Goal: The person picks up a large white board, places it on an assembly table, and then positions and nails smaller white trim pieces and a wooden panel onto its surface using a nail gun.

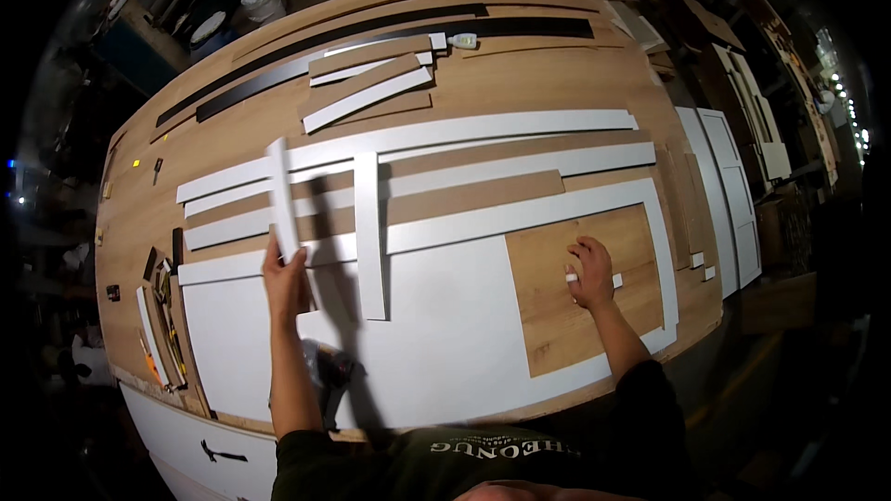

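My left hand (284, 283) grips the lower end of a narrow white strip (281, 187), which stands raised above the boards and throws a dark shadow to its right. Another white strip (368, 232) lies crosswise over the long white boards, just right of that hand. My right hand (592, 274) is over the bare wood inside a white frame corner (656, 250). Its fingers are curled, and a small white piece (616, 280) shows on both sides of the hand, seemingly held in it. Under my left forearm is a dark power tool (327, 366), partly hidden.
Long white and brown boards (520, 160) span the table's middle; a large white panel (436, 353) lies nearer me. Short strips (371, 97), black strips (529, 28) and a small bottle (462, 41) lie farther back. Tools fill a tray (167, 315) at left; a hammer (223, 453) lies front left.
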`<state>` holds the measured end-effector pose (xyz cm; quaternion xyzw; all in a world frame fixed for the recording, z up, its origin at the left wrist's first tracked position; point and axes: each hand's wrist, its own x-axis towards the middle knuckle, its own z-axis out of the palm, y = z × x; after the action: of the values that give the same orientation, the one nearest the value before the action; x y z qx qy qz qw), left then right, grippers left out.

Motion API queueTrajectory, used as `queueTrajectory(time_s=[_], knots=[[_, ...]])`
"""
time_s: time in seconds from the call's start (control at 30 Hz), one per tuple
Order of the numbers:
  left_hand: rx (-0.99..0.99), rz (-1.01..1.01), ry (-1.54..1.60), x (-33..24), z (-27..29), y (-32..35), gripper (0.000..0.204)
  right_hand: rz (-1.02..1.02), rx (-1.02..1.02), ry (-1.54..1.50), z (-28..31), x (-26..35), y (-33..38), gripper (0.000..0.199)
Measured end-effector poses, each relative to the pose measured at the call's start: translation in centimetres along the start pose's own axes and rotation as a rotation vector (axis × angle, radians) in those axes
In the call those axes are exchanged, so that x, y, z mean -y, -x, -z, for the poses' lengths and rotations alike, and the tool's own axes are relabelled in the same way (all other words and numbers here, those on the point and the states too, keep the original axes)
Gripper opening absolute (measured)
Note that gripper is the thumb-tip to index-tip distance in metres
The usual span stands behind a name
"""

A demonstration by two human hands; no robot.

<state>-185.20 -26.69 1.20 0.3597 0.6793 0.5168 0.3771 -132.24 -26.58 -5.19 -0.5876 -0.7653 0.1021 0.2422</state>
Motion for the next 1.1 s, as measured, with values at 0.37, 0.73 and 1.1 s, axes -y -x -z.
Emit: queueTrajectory(time_s=[0.37,0.73,1.1], knots=[[-0.089,0.117,-0.206,2.9,3.4,13.2,0.061,0.047,-0.064,-0.054,-0.2,-0.3,0.3,0.028],[-0.114,-0.488,-0.965,10.3,-13.7,16.0,0.06,0.035,-0.098,-0.104,-0.6,-1.1,0.9,0.022],[0.058,-0.556,-0.878,7.9,-23.1,31.3,0.06,-0.006,-0.144,-0.144,-0.7,-1.4,0.9,0.021]])
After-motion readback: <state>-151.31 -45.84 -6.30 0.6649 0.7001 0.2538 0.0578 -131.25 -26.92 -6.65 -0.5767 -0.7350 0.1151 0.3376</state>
